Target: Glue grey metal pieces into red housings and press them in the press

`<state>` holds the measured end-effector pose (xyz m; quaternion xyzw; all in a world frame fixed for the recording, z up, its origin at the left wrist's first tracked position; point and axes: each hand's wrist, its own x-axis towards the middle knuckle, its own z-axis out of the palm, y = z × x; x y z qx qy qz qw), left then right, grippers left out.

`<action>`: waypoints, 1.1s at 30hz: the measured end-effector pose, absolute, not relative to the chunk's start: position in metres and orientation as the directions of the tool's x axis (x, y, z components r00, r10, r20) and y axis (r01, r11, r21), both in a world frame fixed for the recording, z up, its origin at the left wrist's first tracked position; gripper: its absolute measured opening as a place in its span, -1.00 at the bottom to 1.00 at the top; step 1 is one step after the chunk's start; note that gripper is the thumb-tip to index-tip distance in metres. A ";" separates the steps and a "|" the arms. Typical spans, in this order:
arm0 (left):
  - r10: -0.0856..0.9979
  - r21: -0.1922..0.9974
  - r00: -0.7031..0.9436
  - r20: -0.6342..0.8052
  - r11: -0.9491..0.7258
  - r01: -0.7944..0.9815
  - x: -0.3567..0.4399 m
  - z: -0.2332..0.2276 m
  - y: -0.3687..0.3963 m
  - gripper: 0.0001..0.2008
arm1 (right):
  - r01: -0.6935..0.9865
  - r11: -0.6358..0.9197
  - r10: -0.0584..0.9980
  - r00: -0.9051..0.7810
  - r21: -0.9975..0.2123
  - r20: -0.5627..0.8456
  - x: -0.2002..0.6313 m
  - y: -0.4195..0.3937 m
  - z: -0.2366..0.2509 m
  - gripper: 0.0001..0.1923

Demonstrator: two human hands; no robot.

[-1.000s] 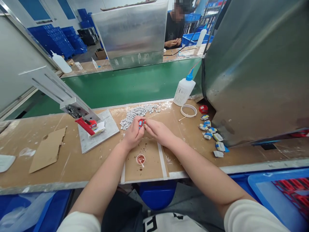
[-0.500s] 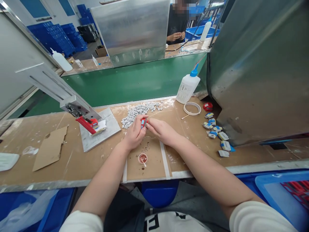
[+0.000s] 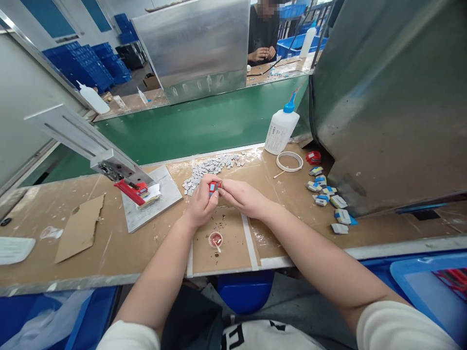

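A small red piece with a light blue-grey patch [image 3: 212, 188] is held up between my two hands above the table. My left hand [image 3: 202, 200] is closed around its left side. At its right end, the fingers of my right hand [image 3: 241, 196] are pinched together on or against it; their tips are partly hidden. Just behind my hands lies a heap of small grey square pieces [image 3: 209, 168]. Nearer to me stands a little cup of reddish liquid [image 3: 210, 241] with a cotton swab [image 3: 218, 248] in it.
On the left, a metal stand with a red clamp [image 3: 128, 191] rises from a grey plate [image 3: 136, 221], beside cardboard [image 3: 82, 228]. A bottle [image 3: 280, 130], a tape roll [image 3: 299, 162] and several small blocks [image 3: 341, 216] are on the right. Another person's hands [image 3: 263, 53] are across the divider.
The red piece has turned slightly and shifted a little left within my hands. My grip looks much the same, and the camera view has moved slightly.
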<state>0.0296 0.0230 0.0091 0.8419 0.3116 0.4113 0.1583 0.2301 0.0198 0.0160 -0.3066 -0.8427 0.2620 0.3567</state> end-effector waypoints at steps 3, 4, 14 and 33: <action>0.652 0.510 0.447 0.612 -0.757 0.408 0.030 0.006 0.023 -0.74 | 0.324 0.697 0.686 -0.560 -0.639 0.465 0.228 0.018 0.015 -0.75; 0.654 0.507 0.441 0.615 -0.756 0.414 0.031 0.005 0.023 -0.75 | 0.317 0.694 0.690 -0.551 -0.647 0.470 0.227 0.018 0.014 -0.75; 0.848 0.819 0.329 0.415 -0.506 0.270 0.036 0.002 0.020 -0.75 | 0.239 0.568 0.787 -0.438 -0.787 0.435 0.219 0.014 0.014 -0.68; 0.935 0.998 0.349 0.055 -0.041 -0.045 0.042 0.003 0.025 -0.67 | 0.388 0.513 0.847 -0.374 -0.766 0.377 0.218 0.011 0.018 -0.77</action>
